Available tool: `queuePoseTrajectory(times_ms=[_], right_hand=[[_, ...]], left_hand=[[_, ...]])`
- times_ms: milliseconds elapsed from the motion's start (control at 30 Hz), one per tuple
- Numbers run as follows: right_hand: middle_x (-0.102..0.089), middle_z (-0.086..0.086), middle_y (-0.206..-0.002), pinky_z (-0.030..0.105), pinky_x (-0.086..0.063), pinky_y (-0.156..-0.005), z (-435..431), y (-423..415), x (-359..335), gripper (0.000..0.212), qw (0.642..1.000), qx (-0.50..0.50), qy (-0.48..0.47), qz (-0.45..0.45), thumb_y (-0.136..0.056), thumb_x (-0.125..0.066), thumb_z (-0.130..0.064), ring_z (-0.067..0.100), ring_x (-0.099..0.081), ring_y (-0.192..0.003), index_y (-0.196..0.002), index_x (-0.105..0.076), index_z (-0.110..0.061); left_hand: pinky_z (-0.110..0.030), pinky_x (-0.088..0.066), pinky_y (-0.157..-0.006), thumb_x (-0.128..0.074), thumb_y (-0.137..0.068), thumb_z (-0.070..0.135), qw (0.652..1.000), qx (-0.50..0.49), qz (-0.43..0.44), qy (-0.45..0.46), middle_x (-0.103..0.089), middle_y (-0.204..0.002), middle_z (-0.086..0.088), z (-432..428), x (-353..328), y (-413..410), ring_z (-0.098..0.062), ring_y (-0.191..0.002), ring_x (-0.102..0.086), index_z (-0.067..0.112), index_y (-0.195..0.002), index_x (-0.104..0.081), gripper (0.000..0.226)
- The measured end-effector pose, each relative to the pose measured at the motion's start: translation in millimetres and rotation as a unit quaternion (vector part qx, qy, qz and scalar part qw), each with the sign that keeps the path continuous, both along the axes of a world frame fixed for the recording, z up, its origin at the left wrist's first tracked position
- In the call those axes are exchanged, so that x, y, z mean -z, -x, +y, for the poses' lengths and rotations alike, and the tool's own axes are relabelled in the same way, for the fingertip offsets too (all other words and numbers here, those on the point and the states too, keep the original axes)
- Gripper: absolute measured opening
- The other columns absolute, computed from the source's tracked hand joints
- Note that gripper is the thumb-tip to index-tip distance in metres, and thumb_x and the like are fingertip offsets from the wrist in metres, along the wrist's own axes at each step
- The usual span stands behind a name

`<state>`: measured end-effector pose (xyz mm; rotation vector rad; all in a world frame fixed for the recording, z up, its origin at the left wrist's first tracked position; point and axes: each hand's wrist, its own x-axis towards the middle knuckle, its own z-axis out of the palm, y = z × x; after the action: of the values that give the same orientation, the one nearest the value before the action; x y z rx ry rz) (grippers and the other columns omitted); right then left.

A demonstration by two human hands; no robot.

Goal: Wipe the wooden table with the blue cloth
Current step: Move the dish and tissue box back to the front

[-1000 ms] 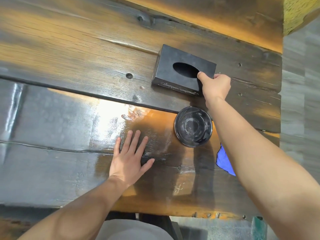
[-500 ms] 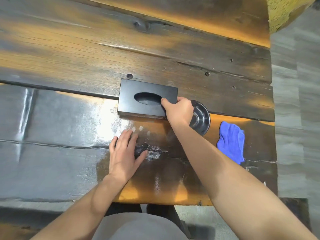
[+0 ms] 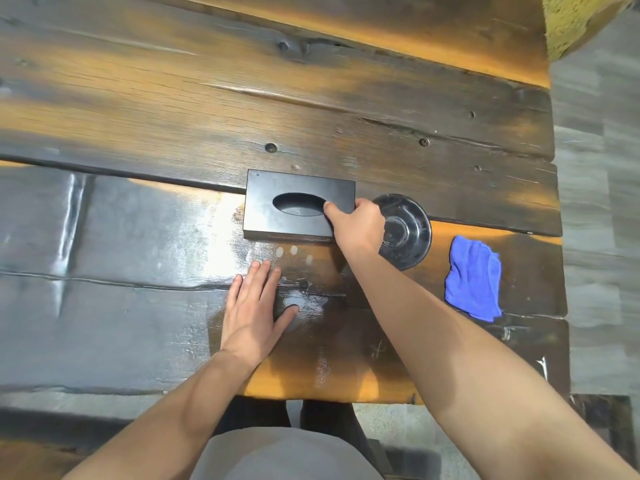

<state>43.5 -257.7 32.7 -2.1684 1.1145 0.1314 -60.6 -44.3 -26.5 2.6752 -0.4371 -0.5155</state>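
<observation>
The blue cloth (image 3: 473,278) lies crumpled on the wooden table (image 3: 242,98) near its right end, with no hand on it. My right hand (image 3: 358,225) grips the right end of a black tissue box (image 3: 294,206), thumb at the oval slot. The box rests flat on the table, left of the cloth. My left hand (image 3: 258,306) lies flat on the tabletop with fingers spread, just in front of the box, holding nothing.
A round black dish (image 3: 408,233) sits between the tissue box and the cloth, partly behind my right hand. The table's right edge borders grey floor (image 3: 599,202). A yellow object (image 3: 575,22) stands at the far right corner. A bench (image 3: 52,427) runs below the near edge.
My right hand has dragged the tissue box from the far plank toward me and to the left of the dish. The left hand stayed flat in place.
</observation>
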Motion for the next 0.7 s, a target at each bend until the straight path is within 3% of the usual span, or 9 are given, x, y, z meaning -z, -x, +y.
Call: queuePoseTrajectory(times_ms=[133, 267, 333, 400, 467, 567, 700], right_hand=[[-0.076, 0.006, -0.103, 0.044, -0.06, -0.084, 1.0, 4.9, 1.3, 0.065, 1.0, -0.008, -0.015, -0.009, -0.078, -0.067, -0.066, 0.03, -0.072, -0.097, -0.114, -0.07, -0.012], [-0.065, 0.011, -0.138, 0.041, -0.049, -0.104, -2.9, 22.0, -3.2, 0.078, 0.998, -0.004, -0.039, -0.039, -0.089, -0.067, -0.057, 0.027, -0.06, -0.129, -0.146, -0.051, -0.007], [-0.069, 0.008, -0.129, 0.04, -0.052, -0.104, -9.1, 39.9, -6.8, 0.066, 0.993, 0.024, -0.062, -0.103, -0.092, -0.068, -0.047, 0.019, -0.065, -0.119, -0.143, -0.054, -0.008], [-0.074, 0.004, -0.107, 0.036, -0.057, -0.093, -21.2, 64.5, -8.3, 0.044, 0.98, 0.047, -0.071, -0.182, -0.094, -0.068, -0.033, 0.01, -0.068, -0.094, -0.13, -0.062, -0.009], [-0.072, -0.002, -0.095, 0.037, -0.057, -0.087, -40.6, 92.5, -6.8, 0.03, 0.977, 0.064, -0.055, -0.197, -0.093, -0.067, -0.031, 0.012, -0.066, -0.085, -0.12, -0.066, -0.018], [-0.068, -0.003, -0.106, 0.045, -0.056, -0.091, -78.8, 136.5, 0.6, 0.029, 0.983, 0.073, -0.022, -0.168, -0.093, -0.064, -0.036, 0.019, -0.066, -0.095, -0.121, -0.064, -0.027], [-0.063, 0.007, -0.13, 0.044, -0.045, -0.108, -136.5, 186.3, 18.2, 0.045, 0.99, 0.007, 0.116, -0.075, -0.096, -0.063, -0.034, 0.029, -0.057, -0.123, -0.136, -0.06, -0.014]], left_hand=[[-0.044, -0.006, -0.13, -0.054, -0.097, 0.06, 1.0, -0.004, 0.005, 0.0, -0.028, -0.171, -0.005, -1.7, -1.4, 0.1, -0.02, -0.161, -0.011, 0.016, -0.158, -0.038, 0.077], [-0.045, -0.004, -0.13, -0.06, -0.096, 0.054, 1.0, -0.016, 0.007, -0.005, -0.027, -0.17, -0.009, -8.7, -5.1, 1.3, -0.023, -0.161, -0.012, 0.016, -0.154, -0.042, 0.072], [-0.044, -0.005, -0.128, -0.063, -0.095, 0.05, 1.0, -0.016, 0.001, 0.013, -0.028, -0.169, -0.008, -15.7, -6.4, 4.5, -0.022, -0.16, -0.015, 0.017, -0.151, -0.046, 0.066], [-0.044, -0.008, -0.128, -0.061, -0.097, 0.048, 1.0, 0.011, -0.006, 0.025, -0.032, -0.168, -0.005, -27.1, -6.8, 9.2, -0.02, -0.159, -0.018, 0.017, -0.15, -0.049, 0.063], [-0.047, -0.016, -0.128, -0.06, -0.098, 0.048, 0.998, 0.046, -0.016, 0.034, -0.038, -0.165, -0.004, -41.9, -4.9, 14.2, -0.021, -0.158, -0.024, 0.015, -0.149, -0.052, 0.061], [-0.05, -0.021, -0.127, -0.057, -0.1, 0.048, 0.993, 0.101, -0.018, 0.054, -0.042, -0.163, -0.005, -67.4, -0.7, 24.2, -0.023, -0.157, -0.028, 0.014, -0.15, -0.051, 0.06], [-0.048, -0.017, -0.129, -0.046, -0.103, 0.052, 0.983, 0.17, -0.015, 0.059, -0.034, -0.168, -0.004, -104.1, 0.4, 41.5, -0.022, -0.159, -0.021, 0.017, -0.155, -0.042, 0.063]])
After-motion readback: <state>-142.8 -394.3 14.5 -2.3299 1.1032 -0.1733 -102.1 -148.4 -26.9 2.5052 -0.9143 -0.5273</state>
